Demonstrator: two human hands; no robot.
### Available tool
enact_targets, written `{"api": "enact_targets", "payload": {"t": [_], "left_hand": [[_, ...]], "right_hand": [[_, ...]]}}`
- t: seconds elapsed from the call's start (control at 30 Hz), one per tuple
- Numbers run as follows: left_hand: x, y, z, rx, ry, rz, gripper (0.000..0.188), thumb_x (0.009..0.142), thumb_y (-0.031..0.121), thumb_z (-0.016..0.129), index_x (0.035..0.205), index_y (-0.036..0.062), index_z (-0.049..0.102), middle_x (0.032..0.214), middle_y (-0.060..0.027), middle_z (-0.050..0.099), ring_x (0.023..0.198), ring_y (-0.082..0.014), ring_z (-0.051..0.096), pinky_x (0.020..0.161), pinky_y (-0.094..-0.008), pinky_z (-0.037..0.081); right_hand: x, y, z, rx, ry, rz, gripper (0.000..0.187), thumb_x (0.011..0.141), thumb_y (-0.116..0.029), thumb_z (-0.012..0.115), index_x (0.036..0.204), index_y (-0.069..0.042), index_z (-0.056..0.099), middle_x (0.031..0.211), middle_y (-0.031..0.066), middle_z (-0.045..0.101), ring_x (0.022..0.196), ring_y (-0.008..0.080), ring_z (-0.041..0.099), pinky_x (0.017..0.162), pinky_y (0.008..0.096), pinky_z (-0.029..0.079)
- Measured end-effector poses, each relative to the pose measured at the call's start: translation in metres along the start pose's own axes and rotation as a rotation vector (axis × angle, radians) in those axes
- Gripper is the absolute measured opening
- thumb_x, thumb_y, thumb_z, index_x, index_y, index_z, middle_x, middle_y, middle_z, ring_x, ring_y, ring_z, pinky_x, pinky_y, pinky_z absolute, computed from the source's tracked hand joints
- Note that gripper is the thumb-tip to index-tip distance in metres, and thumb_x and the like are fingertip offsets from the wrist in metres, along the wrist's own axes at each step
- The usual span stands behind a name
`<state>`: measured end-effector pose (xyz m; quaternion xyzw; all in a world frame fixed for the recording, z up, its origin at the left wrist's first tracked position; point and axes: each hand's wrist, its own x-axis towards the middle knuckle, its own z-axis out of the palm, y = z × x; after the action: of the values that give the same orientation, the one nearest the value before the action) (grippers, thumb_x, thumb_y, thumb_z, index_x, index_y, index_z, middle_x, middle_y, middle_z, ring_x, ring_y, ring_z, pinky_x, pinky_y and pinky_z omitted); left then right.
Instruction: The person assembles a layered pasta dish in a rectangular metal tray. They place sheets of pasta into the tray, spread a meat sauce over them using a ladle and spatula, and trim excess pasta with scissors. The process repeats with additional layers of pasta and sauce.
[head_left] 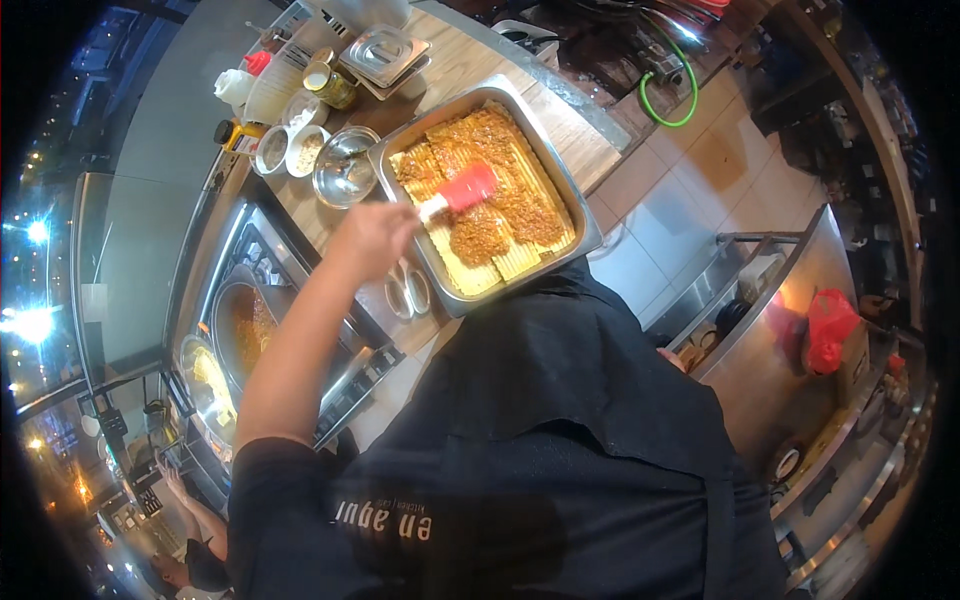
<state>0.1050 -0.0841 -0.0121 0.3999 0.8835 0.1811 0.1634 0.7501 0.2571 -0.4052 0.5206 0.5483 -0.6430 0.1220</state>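
Note:
My left hand (pixel 375 240) is closed round the pale handle of a spatula with a red head (pixel 468 188). The red head rests over the food in a deep metal pan (pixel 585 238). Ridged yellow pasta sheets (pixel 520 262) lie in the pan, partly covered with reddish-brown meat sauce (pixel 495 140). Bare pasta shows mostly along the near and left sides, with a mound of sauce (pixel 478 235) below the spatula. At the right edge of my black apron a small skin-coloured patch (pixel 668 357) may be my right hand; its fingers cannot be made out.
Left of the pan stand a metal bowl (pixel 345 168), small tubs, a jar (pixel 330 85) and squeeze bottles on the wooden counter (pixel 560 120). Further left, a large pot (pixel 245 325) of sauce sits on the stove. Another person's hand (pixel 175 485) shows at lower left.

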Motion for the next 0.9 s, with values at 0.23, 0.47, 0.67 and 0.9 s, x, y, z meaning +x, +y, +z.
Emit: {"api": "enact_targets", "payload": {"t": [0.23, 0.47, 0.67, 0.9], "left_hand": [[-0.032, 0.011, -0.047, 0.068, -0.243, 0.170, 0.019, 0.096, 0.014, 0.082, 0.115, 0.0131, 0.081, 0.102, -0.0131, 0.082, 0.094, -0.0342, 0.079, 0.083, -0.0451, 0.061], [0.069, -0.003, -0.125, 0.051, -0.332, 0.184, 0.018, 0.100, 0.016, 0.083, 0.115, 0.0068, 0.080, 0.093, -0.0079, 0.081, 0.085, -0.0193, 0.074, 0.080, -0.0379, 0.057], [0.129, -0.003, -0.133, 0.445, -0.576, 0.223, 0.018, 0.089, 0.020, 0.084, 0.106, 0.0137, 0.085, 0.091, -0.0024, 0.081, 0.092, -0.0267, 0.077, 0.087, -0.0452, 0.055], [0.170, 0.035, -0.076, 0.667, -0.553, 0.614, 0.010, 0.093, 0.021, 0.077, 0.098, 0.0222, 0.085, 0.093, 0.0038, 0.081, 0.097, -0.0217, 0.073, 0.104, -0.0433, 0.042]], "right_hand": [[0.028, -0.053, 0.006, -0.107, -0.084, -0.115, 0.017, 0.103, -0.002, 0.065, 0.118, -0.007, 0.073, 0.099, 0.0012, 0.073, 0.079, 0.0127, 0.063, 0.070, 0.0290, 0.050], [0.032, -0.108, -0.003, -0.257, -0.089, -0.077, 0.025, 0.103, -0.002, 0.064, 0.126, -0.006, 0.072, 0.095, 0.0022, 0.072, 0.070, 0.0131, 0.060, 0.063, 0.0307, 0.049], [0.038, -0.097, -0.030, -0.145, -0.136, -0.084, 0.026, 0.101, -0.001, 0.065, 0.127, -0.004, 0.070, 0.098, 0.0028, 0.073, 0.075, 0.0130, 0.063, 0.064, 0.0309, 0.050], [0.044, -0.043, -0.040, -0.124, -0.168, -0.133, 0.024, 0.103, -0.002, 0.066, 0.127, -0.005, 0.071, 0.108, 0.0015, 0.074, 0.094, 0.0126, 0.068, 0.082, 0.0300, 0.055]]}}
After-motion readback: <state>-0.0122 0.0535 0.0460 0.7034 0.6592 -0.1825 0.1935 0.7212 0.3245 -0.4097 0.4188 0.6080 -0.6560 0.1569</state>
